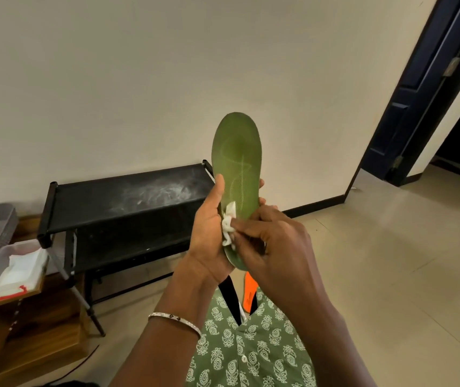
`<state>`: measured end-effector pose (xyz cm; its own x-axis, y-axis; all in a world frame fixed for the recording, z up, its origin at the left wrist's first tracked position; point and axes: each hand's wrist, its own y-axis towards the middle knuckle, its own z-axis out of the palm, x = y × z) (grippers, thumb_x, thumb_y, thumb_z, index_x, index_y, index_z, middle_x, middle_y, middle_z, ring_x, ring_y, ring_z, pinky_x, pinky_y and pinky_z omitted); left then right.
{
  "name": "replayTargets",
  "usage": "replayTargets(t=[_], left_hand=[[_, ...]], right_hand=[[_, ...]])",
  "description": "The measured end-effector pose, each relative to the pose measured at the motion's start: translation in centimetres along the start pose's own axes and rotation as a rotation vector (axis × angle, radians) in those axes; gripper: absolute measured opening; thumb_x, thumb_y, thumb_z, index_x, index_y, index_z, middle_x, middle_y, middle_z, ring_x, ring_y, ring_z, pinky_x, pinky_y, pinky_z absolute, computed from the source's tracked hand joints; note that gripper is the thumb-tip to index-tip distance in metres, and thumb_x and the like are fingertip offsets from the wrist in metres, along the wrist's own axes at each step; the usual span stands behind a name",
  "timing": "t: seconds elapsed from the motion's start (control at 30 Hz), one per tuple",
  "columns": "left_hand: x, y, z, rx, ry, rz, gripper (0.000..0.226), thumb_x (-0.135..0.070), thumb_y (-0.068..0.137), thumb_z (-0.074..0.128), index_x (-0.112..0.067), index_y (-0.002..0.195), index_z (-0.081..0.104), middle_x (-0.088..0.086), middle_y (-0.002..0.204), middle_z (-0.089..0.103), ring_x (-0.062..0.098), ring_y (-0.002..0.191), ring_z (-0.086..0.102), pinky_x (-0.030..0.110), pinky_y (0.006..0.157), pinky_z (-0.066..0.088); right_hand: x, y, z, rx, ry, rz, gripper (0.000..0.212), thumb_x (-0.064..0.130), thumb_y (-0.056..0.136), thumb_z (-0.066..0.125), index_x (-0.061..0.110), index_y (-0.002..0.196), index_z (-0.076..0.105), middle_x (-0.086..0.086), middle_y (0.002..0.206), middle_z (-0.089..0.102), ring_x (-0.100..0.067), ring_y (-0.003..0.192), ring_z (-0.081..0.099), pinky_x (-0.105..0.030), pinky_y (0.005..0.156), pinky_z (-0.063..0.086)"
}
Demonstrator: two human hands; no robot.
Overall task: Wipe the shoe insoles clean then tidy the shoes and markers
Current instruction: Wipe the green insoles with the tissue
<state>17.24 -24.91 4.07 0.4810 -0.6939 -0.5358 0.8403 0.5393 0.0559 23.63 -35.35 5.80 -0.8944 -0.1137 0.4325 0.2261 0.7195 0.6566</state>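
Observation:
I hold a green shoe insole (237,160) upright in front of me, toe end up, with faint pale marks on its face. My left hand (209,233) grips its lower half from the left side. My right hand (273,247) pinches a crumpled white wipe (228,222) against the insole's heel area. Below my hands, an orange insole or shoe part (249,291) shows on the floor, partly hidden by my shirt. No markers are in view.
A black shoe rack (128,202) with a dusty top shelf stands against the wall. At left, a clear plastic box (13,263) of white wipes rests on a wooden table (8,325). A dark door (424,88) stands open at right over a tiled floor.

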Motion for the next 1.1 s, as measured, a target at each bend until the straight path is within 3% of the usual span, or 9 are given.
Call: replayTargets(t=[0.13, 0.27, 0.4, 0.53, 0.63, 0.8, 0.93, 1.03, 1.1], left_hand=[[-0.6, -0.2, -0.3, -0.015, -0.020, 0.046, 0.079, -0.065, 0.095, 0.048, -0.001, 0.141, 0.052, 0.012, 0.096, 0.058, 0.028, 0.095, 0.062, 0.055, 0.113, 0.038], [-0.1, -0.2, 0.6, -0.050, 0.009, 0.034, 0.079, -0.065, 0.091, 0.052, -0.003, 0.140, 0.054, 0.011, 0.094, 0.060, 0.025, 0.092, 0.061, 0.050, 0.116, 0.036], [0.1, -0.6, 1.3, -0.089, 0.074, 0.071, 0.075, -0.060, 0.090, 0.050, 0.000, 0.133, 0.057, 0.012, 0.096, 0.064, 0.021, 0.088, 0.063, 0.034, 0.089, 0.055], [-0.6, -0.5, 0.5, -0.047, 0.038, 0.049, 0.077, -0.065, 0.092, 0.049, -0.006, 0.141, 0.054, 0.010, 0.097, 0.061, 0.025, 0.095, 0.062, 0.047, 0.110, 0.043], [-1.0, -0.5, 0.1, -0.041, 0.000, 0.095, 0.078, -0.066, 0.094, 0.047, -0.003, 0.140, 0.054, 0.011, 0.097, 0.059, 0.027, 0.097, 0.062, 0.055, 0.115, 0.036], [-0.8, -0.6, 0.7, -0.062, 0.010, 0.086, 0.080, -0.067, 0.092, 0.048, -0.004, 0.141, 0.053, 0.010, 0.097, 0.059, 0.025, 0.093, 0.062, 0.050, 0.114, 0.038], [-0.1, -1.0, 1.6, -0.099, 0.071, 0.092, 0.077, -0.061, 0.092, 0.048, -0.002, 0.140, 0.054, 0.012, 0.105, 0.060, 0.023, 0.095, 0.062, 0.037, 0.095, 0.052], [-0.6, -1.0, 1.1, -0.084, 0.068, 0.078, 0.077, -0.064, 0.092, 0.047, -0.004, 0.140, 0.055, 0.011, 0.105, 0.060, 0.023, 0.096, 0.062, 0.039, 0.097, 0.051], [-0.9, -0.9, 0.7, -0.074, 0.045, 0.077, 0.077, -0.067, 0.093, 0.046, -0.006, 0.140, 0.055, 0.010, 0.100, 0.061, 0.025, 0.097, 0.063, 0.046, 0.107, 0.046]], right_hand=[[-0.1, -0.9, -1.0, 0.169, 0.057, -0.029, 0.018, 0.026, 0.086, 0.072, 0.030, 0.102, 0.079, 0.013, 0.077, 0.061, -0.005, 0.068, 0.057, -0.023, 0.058, 0.046], [-0.4, -0.4, -0.4, 0.019, 0.025, 0.023, 0.016, 0.023, 0.083, 0.073, 0.025, 0.097, 0.080, 0.016, 0.075, 0.060, -0.004, 0.069, 0.057, -0.024, 0.059, 0.046], [-0.5, 0.4, 0.2, -0.110, 0.014, 0.058, 0.019, 0.016, 0.082, 0.075, 0.018, 0.100, 0.079, 0.008, 0.086, 0.068, -0.008, 0.077, 0.064, -0.025, 0.064, 0.052], [-0.2, -0.3, -0.4, 0.085, 0.025, 0.057, 0.016, 0.022, 0.085, 0.075, 0.025, 0.100, 0.080, 0.014, 0.080, 0.062, -0.005, 0.071, 0.056, -0.018, 0.061, 0.041], [0.1, -1.0, -1.1, 0.197, 0.042, 0.013, 0.010, 0.025, 0.085, 0.075, 0.029, 0.093, 0.080, 0.014, 0.076, 0.064, -0.006, 0.070, 0.058, -0.026, 0.058, 0.047], [-0.2, -0.5, 0.0, 0.050, 0.021, 0.084, 0.015, 0.025, 0.084, 0.074, 0.029, 0.097, 0.080, 0.011, 0.079, 0.065, -0.007, 0.069, 0.059, -0.031, 0.061, 0.050], [-0.3, 0.4, 0.8, -0.130, -0.064, 0.136, 0.021, 0.021, 0.086, 0.074, 0.024, 0.107, 0.078, 0.007, 0.090, 0.066, -0.008, 0.068, 0.060, -0.022, 0.060, 0.047], [-0.3, 0.1, 0.4, -0.053, -0.049, 0.091, 0.021, 0.024, 0.089, 0.071, 0.024, 0.108, 0.077, 0.007, 0.090, 0.065, -0.009, 0.070, 0.060, -0.028, 0.061, 0.051], [-0.2, -0.4, -0.4, 0.076, -0.003, 0.054, 0.018, 0.028, 0.088, 0.069, 0.027, 0.104, 0.078, 0.009, 0.086, 0.065, -0.007, 0.070, 0.059, -0.031, 0.061, 0.051]])
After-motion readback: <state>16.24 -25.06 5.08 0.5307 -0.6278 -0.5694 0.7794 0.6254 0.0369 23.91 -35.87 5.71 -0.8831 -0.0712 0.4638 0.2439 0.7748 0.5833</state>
